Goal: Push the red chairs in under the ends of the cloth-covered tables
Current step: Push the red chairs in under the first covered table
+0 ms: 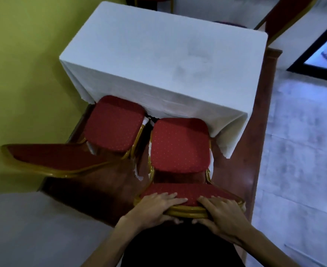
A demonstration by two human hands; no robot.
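1. L red chair [112,122]: seat front touching cloth hem of bench [158,54].
2. L hand [157,207]: I see it clamped on backrest top of R red chair [178,145], seat front at bench end.
3. R hand [220,212]: clamped, same backrest.

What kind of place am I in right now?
Likely a banquet or function hall: a table draped in white cloth, gold-framed red chairs of the banquet kind, and a polished wooden platform.
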